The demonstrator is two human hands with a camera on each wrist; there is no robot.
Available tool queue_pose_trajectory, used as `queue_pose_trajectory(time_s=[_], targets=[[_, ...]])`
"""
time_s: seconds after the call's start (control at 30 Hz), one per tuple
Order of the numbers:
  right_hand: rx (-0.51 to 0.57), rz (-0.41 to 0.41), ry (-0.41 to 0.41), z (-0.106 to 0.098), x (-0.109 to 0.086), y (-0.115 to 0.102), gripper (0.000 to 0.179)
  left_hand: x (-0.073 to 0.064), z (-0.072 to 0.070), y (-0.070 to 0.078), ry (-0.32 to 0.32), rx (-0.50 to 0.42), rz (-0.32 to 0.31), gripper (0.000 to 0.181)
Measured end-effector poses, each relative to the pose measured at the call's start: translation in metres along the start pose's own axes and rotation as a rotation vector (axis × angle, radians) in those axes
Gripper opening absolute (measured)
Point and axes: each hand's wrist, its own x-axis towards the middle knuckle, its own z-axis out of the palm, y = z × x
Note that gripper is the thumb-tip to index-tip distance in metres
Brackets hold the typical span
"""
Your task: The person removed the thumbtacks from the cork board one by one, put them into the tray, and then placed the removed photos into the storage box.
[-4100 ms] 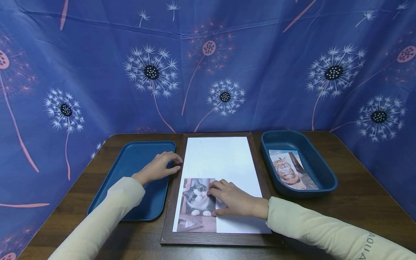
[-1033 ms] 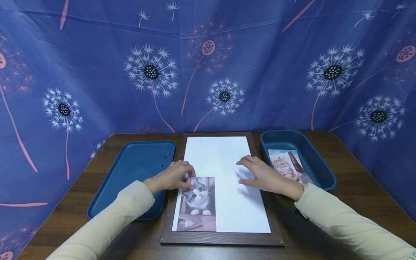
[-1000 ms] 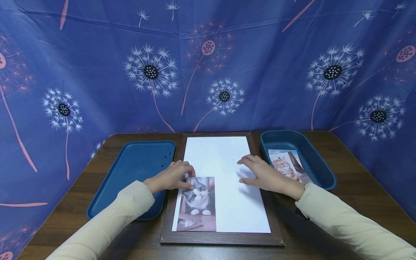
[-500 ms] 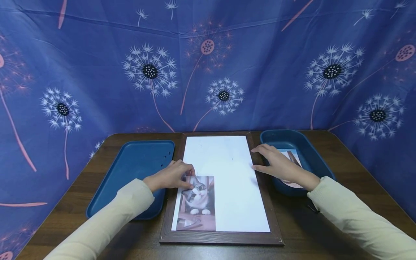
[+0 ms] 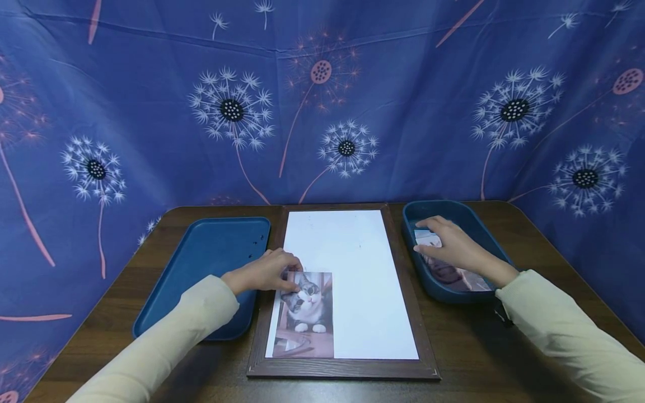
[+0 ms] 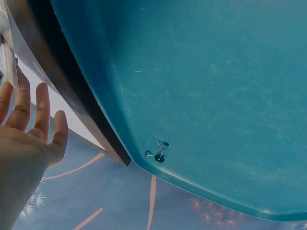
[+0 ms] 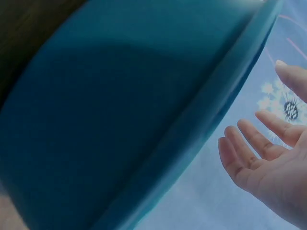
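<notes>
A photo of a grey-and-white cat [image 5: 308, 330] lies on the white panel of a brown-framed board [image 5: 353, 368], at its lower left. My left hand [image 5: 264, 271] pinches this photo by its upper left corner, thumb on top; the left wrist view catches only the photo's edge by the fingers. Over the blue bin [image 5: 486, 240] on the right, my right hand [image 5: 456, 246] hangs with thumb and fingers spread. Several photos [image 5: 476, 281] lie in the bin, partly covered by that hand. The right wrist view shows the right hand's palm [image 7: 280, 177] with nothing in it.
To the left of the board stands a flat blue tray [image 5: 211, 246]. Several small dark-headed tacks [image 6: 158, 154] lie in its far right corner. A blue dandelion-print cloth [image 5: 403, 112] hangs behind the wooden table [image 5: 216, 375].
My right hand has left the cat photo and moved right, over the bin. My left hand has come from beside the frame to the photo's upper left corner and stays there.
</notes>
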Motion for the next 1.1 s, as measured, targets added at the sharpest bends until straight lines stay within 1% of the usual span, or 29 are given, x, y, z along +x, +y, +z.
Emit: queue_pose_trajectory(time_s=[0.17,0.37,0.57,0.67,0.9,1.1], targets=[[-0.017,0.011,0.014,-0.007,-0.005,0.010,0.053,0.001,-0.001,-0.002,0.002,-0.031,0.024,0.030],[-0.034,0.029,0.045,-0.015,-0.011,0.024,0.050,0.002,-0.003,-0.002,0.003,-0.104,0.024,0.027],[-0.036,0.082,0.052,-0.022,-0.016,0.039,0.050,0.003,-0.004,-0.001,-0.028,-0.225,0.025,0.024],[-0.044,0.109,0.057,-0.025,-0.019,0.047,0.052,0.002,-0.006,-0.002,-0.043,-0.267,0.023,0.023],[-0.068,0.153,0.089,-0.031,-0.025,0.061,0.054,0.002,-0.009,-0.003,-0.055,-0.277,0.027,0.023],[-0.075,0.182,0.107,-0.034,-0.031,0.071,0.056,0.002,-0.012,-0.004,-0.102,-0.310,-0.011,0.024]])
